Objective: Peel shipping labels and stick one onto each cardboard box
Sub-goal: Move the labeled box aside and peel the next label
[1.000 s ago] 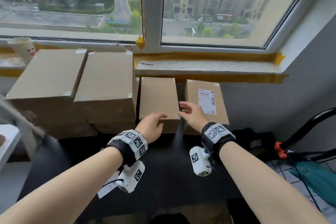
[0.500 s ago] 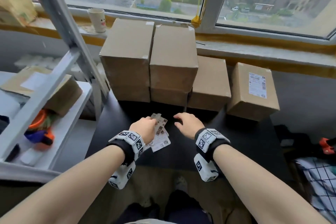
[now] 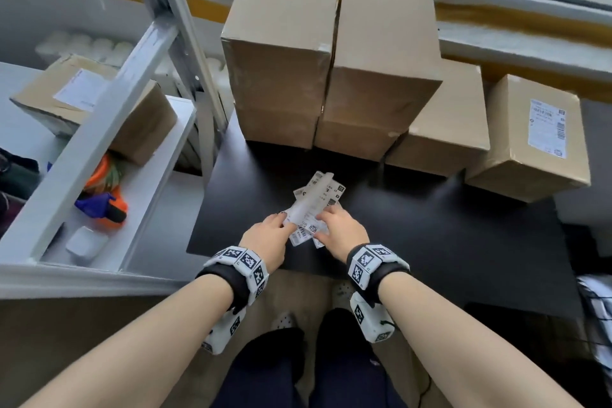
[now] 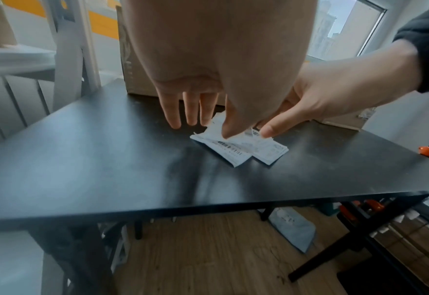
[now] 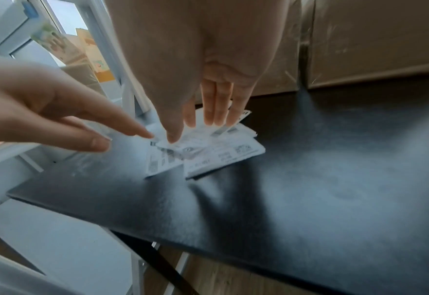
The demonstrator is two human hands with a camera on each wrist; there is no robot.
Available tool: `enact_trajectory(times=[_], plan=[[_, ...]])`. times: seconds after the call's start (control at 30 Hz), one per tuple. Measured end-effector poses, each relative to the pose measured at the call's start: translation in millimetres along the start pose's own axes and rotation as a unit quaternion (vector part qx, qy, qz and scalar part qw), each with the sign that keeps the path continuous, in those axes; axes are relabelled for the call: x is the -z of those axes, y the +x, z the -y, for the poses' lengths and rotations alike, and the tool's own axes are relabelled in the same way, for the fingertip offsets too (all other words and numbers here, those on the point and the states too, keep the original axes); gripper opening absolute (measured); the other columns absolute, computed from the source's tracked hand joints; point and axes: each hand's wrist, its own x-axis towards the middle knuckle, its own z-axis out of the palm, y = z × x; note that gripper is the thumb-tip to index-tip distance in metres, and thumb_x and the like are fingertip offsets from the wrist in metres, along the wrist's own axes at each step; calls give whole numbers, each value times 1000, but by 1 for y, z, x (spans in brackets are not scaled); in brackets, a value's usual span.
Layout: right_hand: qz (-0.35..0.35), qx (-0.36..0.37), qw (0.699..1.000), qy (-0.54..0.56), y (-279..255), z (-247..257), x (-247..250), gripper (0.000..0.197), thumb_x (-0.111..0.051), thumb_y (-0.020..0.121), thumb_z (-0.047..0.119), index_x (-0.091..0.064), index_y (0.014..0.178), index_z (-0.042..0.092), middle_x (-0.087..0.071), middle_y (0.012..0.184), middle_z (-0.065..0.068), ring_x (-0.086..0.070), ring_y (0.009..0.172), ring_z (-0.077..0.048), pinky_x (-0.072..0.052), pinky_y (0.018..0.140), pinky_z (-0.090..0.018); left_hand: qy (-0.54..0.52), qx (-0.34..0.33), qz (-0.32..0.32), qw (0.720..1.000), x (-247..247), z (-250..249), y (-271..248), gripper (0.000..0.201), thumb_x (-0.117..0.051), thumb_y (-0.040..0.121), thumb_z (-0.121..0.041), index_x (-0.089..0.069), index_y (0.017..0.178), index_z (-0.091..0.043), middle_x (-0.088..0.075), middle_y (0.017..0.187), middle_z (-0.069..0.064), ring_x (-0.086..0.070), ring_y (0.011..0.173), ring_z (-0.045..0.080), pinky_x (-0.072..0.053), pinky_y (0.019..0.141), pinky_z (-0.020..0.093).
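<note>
Below my view, the small pile of white printed shipping labels [image 3: 314, 209] lay on the black counter [image 3: 430, 225], both hands over its near end. My left hand [image 3: 268, 238] pinched a curling strip; my right hand [image 3: 344, 232] pressed the pile with straight fingers. Its long axis ran away towards the stacked brown cardboard boxes [image 3: 331, 53]. One labelled brown cardboard box [image 3: 516, 142] stood far right.
</note>
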Motion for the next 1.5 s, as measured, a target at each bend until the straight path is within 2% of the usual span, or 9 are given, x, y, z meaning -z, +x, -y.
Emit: enact_trajectory(times=[0.27,0.47,0.63,0.73,0.87,1.03,1.37,1.43,1.5], plan=[[-32,3,999,-11,14,1,-22,41,-56,91,27,-50,130,16,-39,141,-1,-43,126,-21,-46,90,-33,-46,-12,0,999,-8,5,21,62,-39,92,-7,-22,148,-26,-14,158,6,-14,145,23,-29,113,36],[-50,11,999,15,18,-1,-17,28,-47,97,28,-65,113,14,-50,133,2,-49,120,-18,-45,85,-31,-112,43,7,993,1,12,28,51,-39,96,-17,-30,146,-28,-22,156,4,-17,145,20,-29,114,35],[-63,11,995,80,18,3,0,25,-51,95,27,-67,106,13,-60,118,1,-56,108,-19,-47,82,-31,-176,93,-59,978,18,17,30,32,-46,92,-22,-54,123,-22,-55,122,1,-51,116,20,-46,93,36],[-68,8,991,115,15,7,11,24,-52,93,26,-68,105,13,-64,112,-2,-60,102,-20,-49,85,-35,-254,118,-15,960,24,13,33,23,-52,92,-25,-64,110,-18,-67,105,1,-62,100,18,-47,86,29],[-88,4,983,163,8,14,27,21,-55,92,25,-69,103,15,-68,106,-2,-62,98,-19,-51,86,-36,-434,97,11,895,37,-5,38,20,-56,92,-18,-69,100,-5,-67,89,6,-65,79,19,-53,82,36],[-108,12,969,222,4,19,49,21,-59,90,26,-71,104,16,-71,97,0,-64,89,-12,-52,83,-29,-494,76,-31,866,63,-23,44,19,-52,93,-8,-68,93,3,-64,75,5,-61,65,12,-49,59,16],[-192,41,946,260,7,16,84,20,-58,92,20,-73,102,12,-72,95,0,-63,88,-11,-49,82,-26,-477,87,-97,869,86,-27,50,17,-55,89,-14,-63,75,-18,-67,86,6,-64,81,23,-54,87,45],[-202,49,935,287,9,16,91,18,-60,90,17,-74,99,10,-68,85,5,-59,77,-8,-48,79,-25,-445,111,-136,878,90,-25,49,4,-61,86,-16,-57,84,-16,-64,89,5,-64,86,25,-55,81,43],[-202,52,923,322,10,15,98,15,-62,89,14,-74,96,8,-66,79,5,-57,69,-5,-51,77,-28,-419,130,-154,886,95,-21,48,33,-68,83,-17,-50,110,-12,-57,100,4,-60,94,22,-52,76,32]])
